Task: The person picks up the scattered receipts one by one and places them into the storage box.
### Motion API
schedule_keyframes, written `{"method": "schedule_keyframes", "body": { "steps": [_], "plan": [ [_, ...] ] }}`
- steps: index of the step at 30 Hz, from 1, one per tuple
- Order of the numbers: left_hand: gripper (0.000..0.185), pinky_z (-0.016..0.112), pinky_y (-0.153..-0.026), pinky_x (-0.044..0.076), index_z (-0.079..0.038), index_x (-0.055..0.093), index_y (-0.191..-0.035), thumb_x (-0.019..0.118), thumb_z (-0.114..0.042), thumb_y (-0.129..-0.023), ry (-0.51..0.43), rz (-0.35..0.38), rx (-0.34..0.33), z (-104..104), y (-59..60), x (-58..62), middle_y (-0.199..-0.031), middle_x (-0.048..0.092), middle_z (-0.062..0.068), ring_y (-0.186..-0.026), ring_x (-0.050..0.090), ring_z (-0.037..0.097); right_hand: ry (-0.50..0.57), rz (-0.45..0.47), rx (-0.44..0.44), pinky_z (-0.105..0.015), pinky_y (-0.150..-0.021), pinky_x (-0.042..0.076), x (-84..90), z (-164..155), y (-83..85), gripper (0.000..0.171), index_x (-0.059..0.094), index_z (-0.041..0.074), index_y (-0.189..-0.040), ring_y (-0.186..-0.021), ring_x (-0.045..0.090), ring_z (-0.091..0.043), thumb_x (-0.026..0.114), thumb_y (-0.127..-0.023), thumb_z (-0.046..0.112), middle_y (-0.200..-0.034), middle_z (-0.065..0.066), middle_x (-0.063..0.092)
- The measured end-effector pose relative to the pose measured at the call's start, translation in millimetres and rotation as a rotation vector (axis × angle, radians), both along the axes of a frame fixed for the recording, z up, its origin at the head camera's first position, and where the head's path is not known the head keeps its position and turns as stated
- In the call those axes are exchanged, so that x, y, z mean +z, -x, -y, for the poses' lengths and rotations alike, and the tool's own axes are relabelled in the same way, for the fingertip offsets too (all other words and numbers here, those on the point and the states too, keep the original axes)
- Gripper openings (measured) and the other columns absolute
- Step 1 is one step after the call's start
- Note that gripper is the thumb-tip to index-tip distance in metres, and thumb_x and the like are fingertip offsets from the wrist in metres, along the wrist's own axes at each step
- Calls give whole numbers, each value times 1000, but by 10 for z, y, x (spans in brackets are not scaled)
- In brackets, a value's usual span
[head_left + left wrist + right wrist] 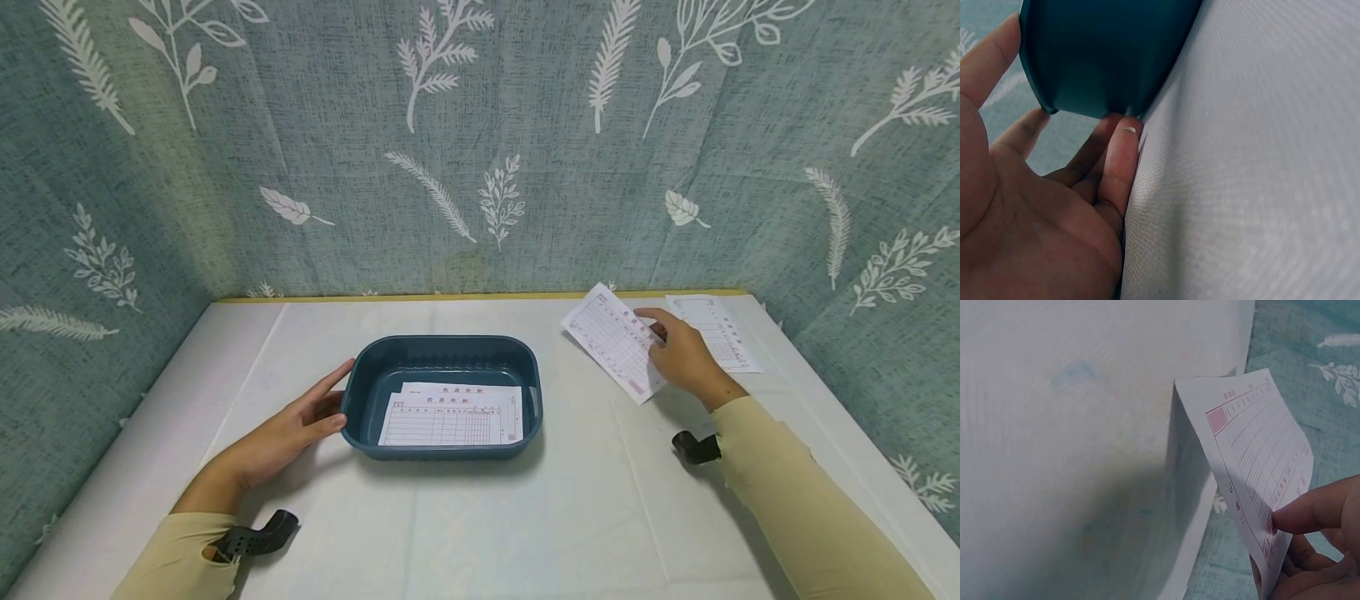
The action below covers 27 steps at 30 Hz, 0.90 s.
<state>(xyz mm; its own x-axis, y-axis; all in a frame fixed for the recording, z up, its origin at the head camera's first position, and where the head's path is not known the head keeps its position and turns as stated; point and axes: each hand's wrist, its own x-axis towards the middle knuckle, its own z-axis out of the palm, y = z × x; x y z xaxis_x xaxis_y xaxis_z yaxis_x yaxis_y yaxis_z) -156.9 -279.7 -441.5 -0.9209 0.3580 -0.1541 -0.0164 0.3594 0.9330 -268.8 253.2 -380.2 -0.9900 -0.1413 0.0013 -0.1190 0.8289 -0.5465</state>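
Observation:
A dark blue plastic basin (442, 452) stands on the white-covered table, with printed receipt slips (450, 421) lying overlapped inside it. At its left end, my left hand (288, 433) touches the rim with thumb and forefinger spread apart. In the left wrist view the other fingers (1119, 162) reach low against the basin's side wall (1110, 56). My right hand (686, 354) pinches one receipt slip (611, 342) by its edge, right of the basin. This slip is tilted up, and its red-lined print shows in the right wrist view. Another receipt slip (723, 333) lies behind that hand.
Green-grey cloth (465, 167) with white leaf patterns hangs behind and along both sides of the table (480, 525). A yellow strip (337, 298) runs along the table's back edge. Each wrist carries a black strapped device (258, 537).

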Motion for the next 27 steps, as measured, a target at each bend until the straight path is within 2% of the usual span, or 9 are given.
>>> {"method": "schedule_keyframes", "body": {
  "steps": [6,14,27],
  "plan": [
    [73,72,-113,17,-41,8,-160,52,-25,-105,-7,-4,-4,0,2,-6,-160,23,29,-147,23,50,5,-19,6,-45,-86,43,37,58,-39,62,39,7,-152,-105,54,-36,41,-91,-6,-125,-27,57],
    [73,74,-112,13,-42,8,-160,53,-26,-105,-12,3,-7,11,0,-4,-162,18,29,-149,16,51,31,-40,20,-44,-87,45,77,135,-92,60,41,7,-151,-102,55,-34,45,-93,-6,-122,-26,59],
    [74,74,-112,14,-41,8,-160,53,-26,-104,1,-4,-3,8,1,7,-161,22,30,-149,19,50,51,-73,59,-39,-81,44,161,234,-166,59,42,9,-151,-97,58,-31,44,-94,-5,-119,-24,61]
  ]
}}
